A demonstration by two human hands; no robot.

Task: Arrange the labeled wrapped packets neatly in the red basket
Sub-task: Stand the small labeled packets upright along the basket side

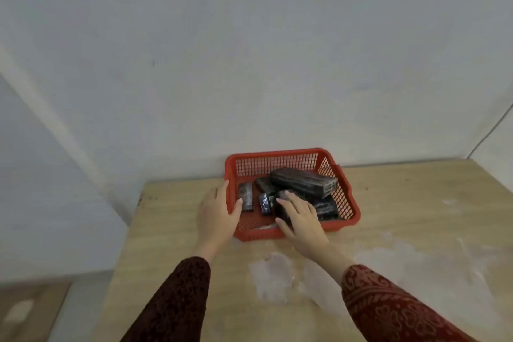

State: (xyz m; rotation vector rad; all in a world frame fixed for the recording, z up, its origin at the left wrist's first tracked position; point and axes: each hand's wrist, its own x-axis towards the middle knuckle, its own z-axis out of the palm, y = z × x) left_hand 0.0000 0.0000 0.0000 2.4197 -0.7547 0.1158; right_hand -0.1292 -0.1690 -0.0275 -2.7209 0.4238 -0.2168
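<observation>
A red mesh basket [277, 157] stands at the back of the wooden table against the wall. Several dark wrapped packets lie in it in disorder. A long packet [304, 182] lies tilted on top at the back right. A small flat packet [246, 196] lies at the left, and a small bluish packet [265, 203] beside it. My left hand [218, 209] grips the basket's left rim, thumb inside. My right hand [301, 221] reaches over the front rim and rests with spread fingers on a dark packet [283, 211], hiding most of it. Another packet [326, 208] lies under the long one.
The wooden table [416, 216] has pale whitish smears in front of the basket and to the right. A pale wall rises directly behind the basket. The table's left edge drops off near my left arm. A thin cable runs down the wall at far right.
</observation>
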